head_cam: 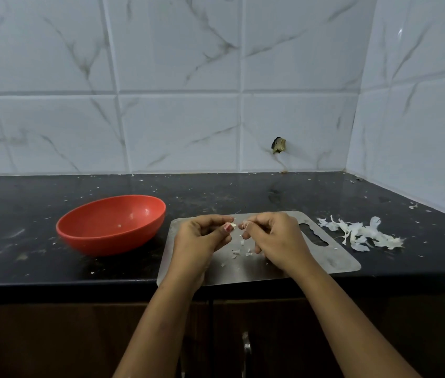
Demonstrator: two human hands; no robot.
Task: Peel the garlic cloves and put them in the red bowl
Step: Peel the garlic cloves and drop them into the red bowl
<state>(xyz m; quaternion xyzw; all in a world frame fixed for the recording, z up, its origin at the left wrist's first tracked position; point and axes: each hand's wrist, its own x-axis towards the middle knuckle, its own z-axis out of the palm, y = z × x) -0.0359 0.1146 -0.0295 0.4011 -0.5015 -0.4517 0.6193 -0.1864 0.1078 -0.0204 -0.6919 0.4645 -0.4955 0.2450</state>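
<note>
Nearest, below the wrists, the front edge of a steel board point(311, 257) overhangs the lip of the dark bench point(38, 257). Both hands work close together over this board. The left hand point(202, 237) has its fingers point(214, 220) and thumb clamped on a small garlic clove point(231, 226), held at the fingertips just above the steel. The right hand point(277, 237) faces it, its fingertips pinched together on what looks like a thin shred of skin point(245, 227) just beside the clove. Whether that shred is attached to the clove is too small to tell. A few skin flakes point(240, 251) lie on the board directly beneath the fingers.

Outward from the right hand's knuckles, past the board's handle slot, a loose pile of peels point(360, 233) lies on the bench. Out to the left of the left fingers and a little beyond them, the red bowl point(85, 214) sits on the bench, clear of the board. Only a pale speck point(119, 225) shows inside it and no whole clove, though its near wall hides part of the floor.

The step in hand looks like stripping this one clove. The peel pile suggests a good deal of skin is already off, yet the bowl shows next to nothing delivered. What remains is to finish the peeling and carry the clove leftward into the bowl. No other cloves are in sight, so how many are left cannot be told.

Furthest back, behind everything, rises the tiled wall point(177, 126).
</note>
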